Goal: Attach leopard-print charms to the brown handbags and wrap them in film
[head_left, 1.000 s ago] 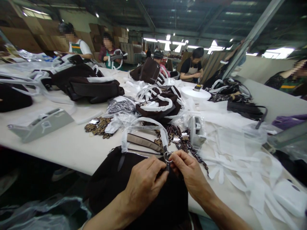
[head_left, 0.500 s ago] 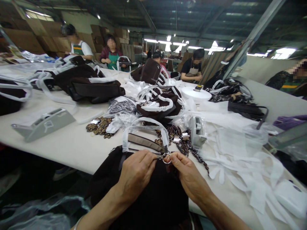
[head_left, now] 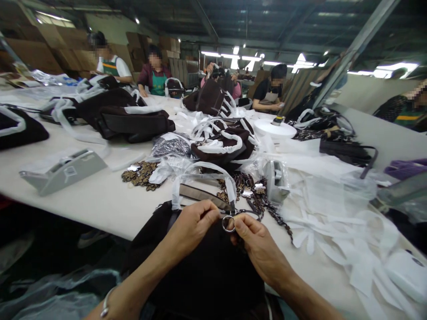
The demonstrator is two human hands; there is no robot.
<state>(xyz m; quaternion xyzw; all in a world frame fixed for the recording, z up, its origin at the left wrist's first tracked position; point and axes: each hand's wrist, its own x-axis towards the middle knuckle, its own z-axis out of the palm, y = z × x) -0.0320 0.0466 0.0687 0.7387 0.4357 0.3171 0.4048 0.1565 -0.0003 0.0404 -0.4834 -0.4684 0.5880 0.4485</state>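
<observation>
A dark brown handbag [head_left: 203,275] lies against the table edge in front of me, its handle [head_left: 208,164] wrapped in white paper and standing up at the far side. Above the bag's opening, my right hand [head_left: 255,240] pinches a silvery metal ring [head_left: 228,230] between thumb and fingers. My left hand [head_left: 195,222] is closed, its thumb and fingertips pressed together just left of the ring; what they grip is too small to make out. A tan strip [head_left: 200,194] with dark edging runs across below the handle.
Patterned pieces [head_left: 142,174] and dark chains [head_left: 255,191] lie beyond the bag. A tape dispenser [head_left: 65,171] stands left, another [head_left: 276,182] right. White strips [head_left: 356,253] cover the right side. Wrapped bags [head_left: 133,124] are heaped farther back, where several co-workers stand.
My left hand has drawn slightly back from the ring and its fingers have bunched upward. The ring has shifted a little left and down, still in my right hand.
</observation>
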